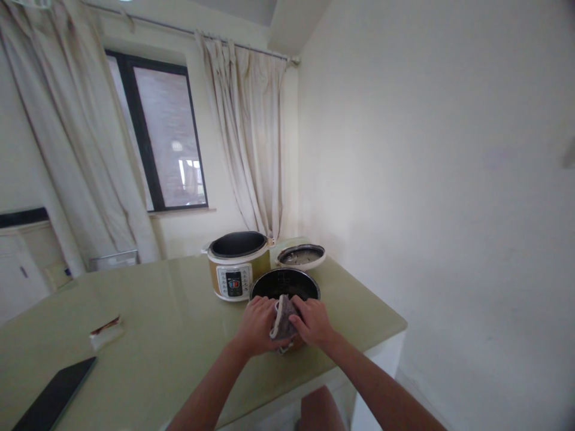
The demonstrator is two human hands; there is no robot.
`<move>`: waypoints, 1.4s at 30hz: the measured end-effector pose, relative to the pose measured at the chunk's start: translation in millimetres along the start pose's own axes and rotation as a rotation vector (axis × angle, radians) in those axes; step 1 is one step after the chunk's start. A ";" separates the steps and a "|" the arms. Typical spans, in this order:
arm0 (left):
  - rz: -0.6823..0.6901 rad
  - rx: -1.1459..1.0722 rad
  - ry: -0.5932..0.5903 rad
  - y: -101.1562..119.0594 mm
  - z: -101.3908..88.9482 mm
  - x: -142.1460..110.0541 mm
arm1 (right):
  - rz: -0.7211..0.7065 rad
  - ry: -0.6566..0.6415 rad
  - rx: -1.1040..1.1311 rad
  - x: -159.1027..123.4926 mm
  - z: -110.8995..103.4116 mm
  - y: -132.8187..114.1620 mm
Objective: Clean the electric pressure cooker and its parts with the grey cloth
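Observation:
A dark inner pot stands on the green table, close to its right end. My left hand and my right hand both press against the pot's near side, fingers closed on a grey cloth that hangs over the rim between them. Just behind the pot sits a gold and white cooker body with a control panel, its top open. Its lid lies upside down to the right of it.
A dark flat tablet lies at the table's near left, with a small wrapped packet beyond it. A window with pale curtains is behind. A white wall stands to the right of the table's edge.

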State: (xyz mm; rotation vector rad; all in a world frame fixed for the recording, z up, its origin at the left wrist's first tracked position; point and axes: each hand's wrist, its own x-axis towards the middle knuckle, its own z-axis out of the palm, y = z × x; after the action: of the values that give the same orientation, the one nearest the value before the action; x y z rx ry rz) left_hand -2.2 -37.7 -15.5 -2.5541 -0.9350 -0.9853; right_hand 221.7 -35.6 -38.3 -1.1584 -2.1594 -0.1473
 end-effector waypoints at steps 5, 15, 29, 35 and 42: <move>0.061 -0.157 -0.004 -26.9 -20.9 -5.0 | -0.013 -0.049 0.147 1.3 -22.0 29.9; -0.018 0.043 0.068 9.6 7.9 1.5 | 0.049 0.012 0.031 -1.8 -11.1 0.8; 0.105 -0.161 0.036 -30.2 -22.1 -6.1 | -0.050 -0.054 0.187 -2.2 -33.7 35.0; 0.086 -0.124 0.134 -22.2 -11.5 -7.0 | 0.007 -0.048 0.112 -2.7 -37.8 28.7; -0.040 0.044 0.085 22.5 10.6 3.0 | -0.005 0.007 -0.086 -12.6 -5.1 -18.2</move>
State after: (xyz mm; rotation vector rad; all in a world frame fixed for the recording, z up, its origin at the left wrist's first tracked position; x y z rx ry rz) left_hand 19.5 -48.9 -21.3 -2.4462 -0.9772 -1.0632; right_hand 214.9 -57.3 -38.3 -1.1988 -2.1685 -0.2484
